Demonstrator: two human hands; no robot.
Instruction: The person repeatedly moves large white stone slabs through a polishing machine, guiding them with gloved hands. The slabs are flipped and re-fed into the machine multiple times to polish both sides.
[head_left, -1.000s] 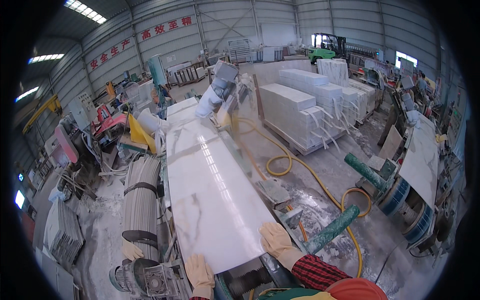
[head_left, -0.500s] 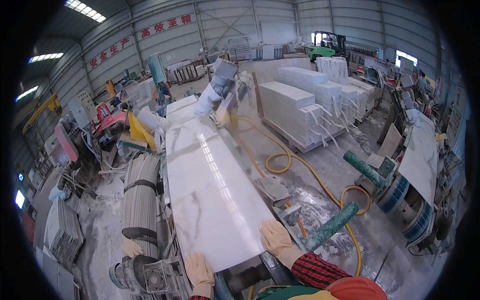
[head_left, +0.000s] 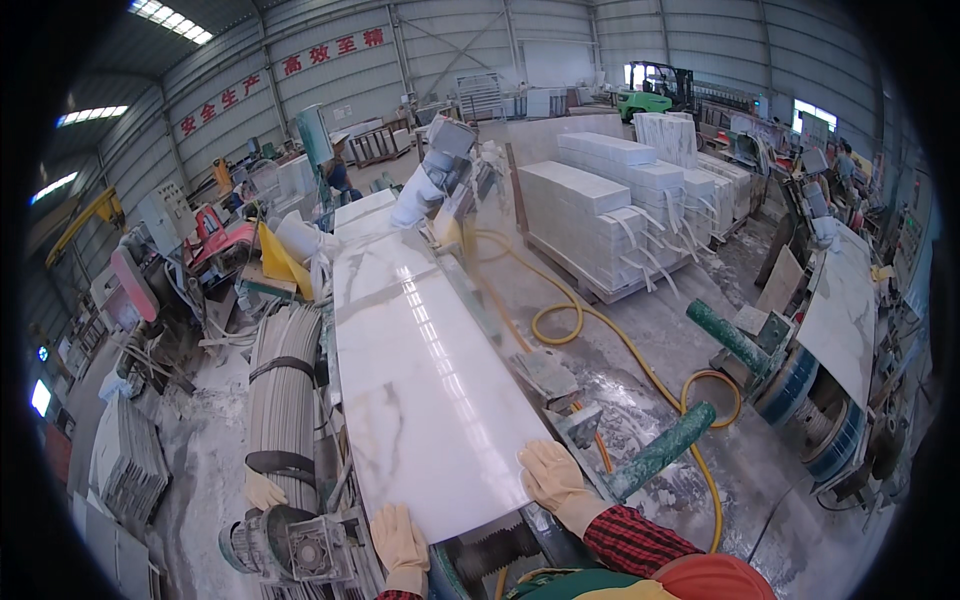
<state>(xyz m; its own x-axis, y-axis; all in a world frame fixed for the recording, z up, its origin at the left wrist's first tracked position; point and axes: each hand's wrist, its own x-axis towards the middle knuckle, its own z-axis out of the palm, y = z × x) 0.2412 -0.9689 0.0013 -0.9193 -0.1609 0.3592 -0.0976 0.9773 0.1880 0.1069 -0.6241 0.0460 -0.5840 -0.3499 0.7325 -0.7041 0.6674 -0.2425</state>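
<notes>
A long white marble slab (head_left: 420, 400) with grey veins lies polished side up on a conveyor machine, its near end toward me. Both my hands wear cream rubber gloves. My left hand (head_left: 400, 542) rests at the slab's near left corner, fingers extended along the edge. At the near right corner lies my right hand (head_left: 553, 480), its fingers flat and slightly spread on the edge. Below the slab's near end a dark threaded roller (head_left: 490, 553) shows. Beyond a seam, another white slab piece (head_left: 378, 255) continues along the conveyor.
An electric motor (head_left: 305, 545) and a strapped bundle of strips (head_left: 283, 400) stand left; a loose glove (head_left: 264, 489) hangs there. On the right are a green roller (head_left: 660, 455), a yellow hose (head_left: 640, 355) and stacked white blocks (head_left: 570, 205). A polishing head (head_left: 445, 150) stands over the conveyor.
A person at the far end, beside the green panel, has come further into view. My hands and the slab show hardly any movement.
</notes>
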